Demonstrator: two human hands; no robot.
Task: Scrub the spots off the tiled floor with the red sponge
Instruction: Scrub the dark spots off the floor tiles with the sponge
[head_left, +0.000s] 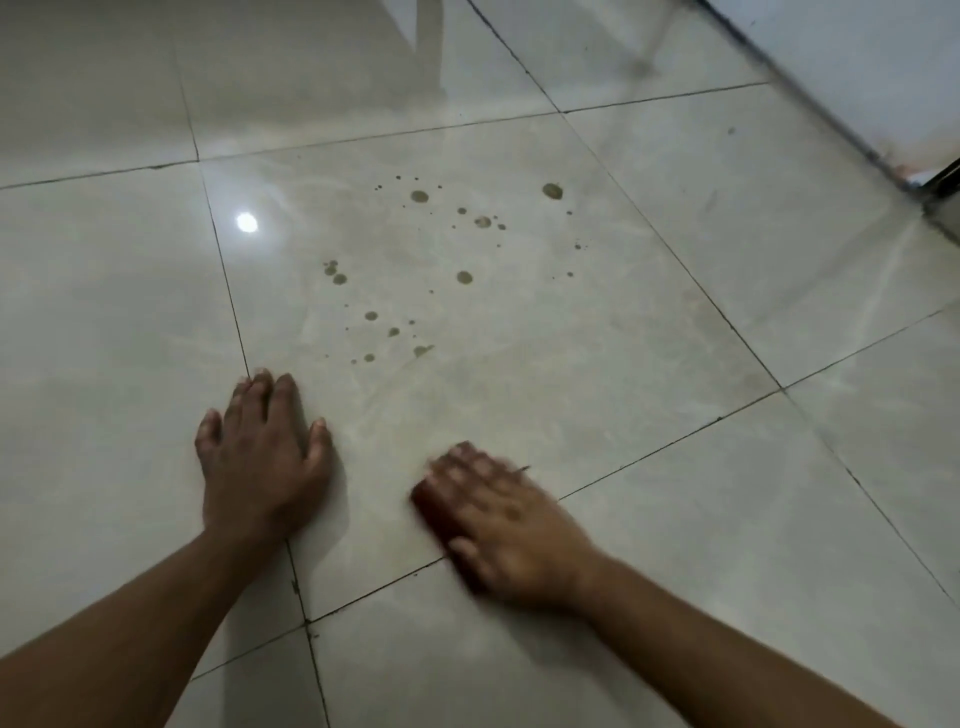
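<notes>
Red sponge flat on the floor, mostly hidden, only its dark red left edge visible, blurred. Pale glossy square tiles with dark joints. Brownish round spots, large and small, scattered over the middle tile, well beyond the sponge.

Two hands on the tiled floor, one red sponge, several dozen brownish spots on one tile.

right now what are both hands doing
Left hand: open, flat on the tiled floor, holding nothing.
Right hand: on the red sponge, blurred; grip cannot be told.
</notes>
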